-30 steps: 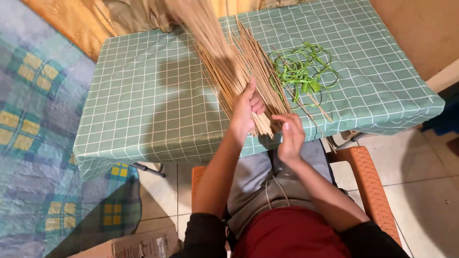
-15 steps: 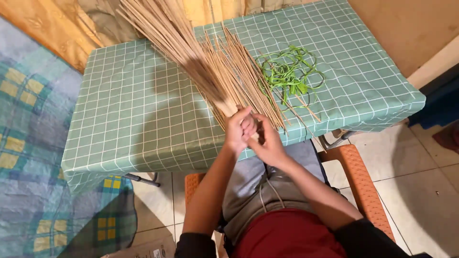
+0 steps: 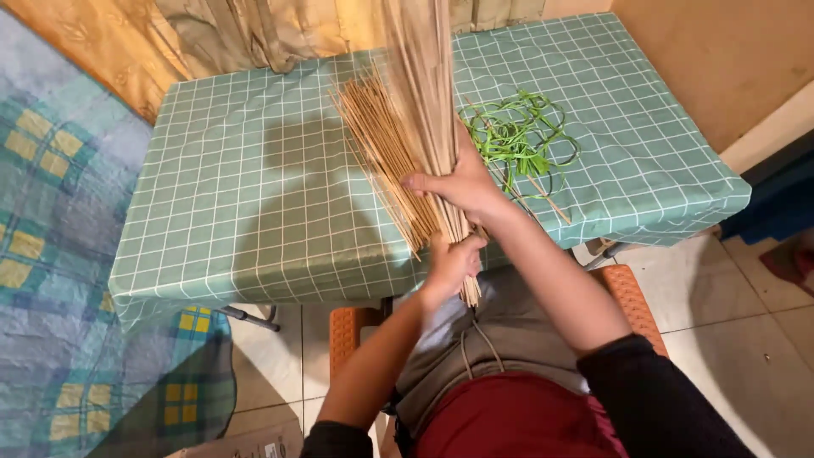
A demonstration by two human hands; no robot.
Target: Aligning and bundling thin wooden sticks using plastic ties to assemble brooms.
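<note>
Both hands are clamped on a bundle of thin tan sticks (image 3: 424, 110) standing over the near edge of the bench (image 3: 254, 195): the right hand (image 3: 462, 182) grips it higher, the left hand (image 3: 449, 265) just below near its cut ends. A tangle of green strips (image 3: 517, 136) lies on the bench just right of the bundle.

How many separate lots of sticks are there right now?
2. One bundle of sticks stands raised, gripped by the right hand higher up and the left hand at its base. A second pile of sticks lies fanned on the table beside it.
</note>
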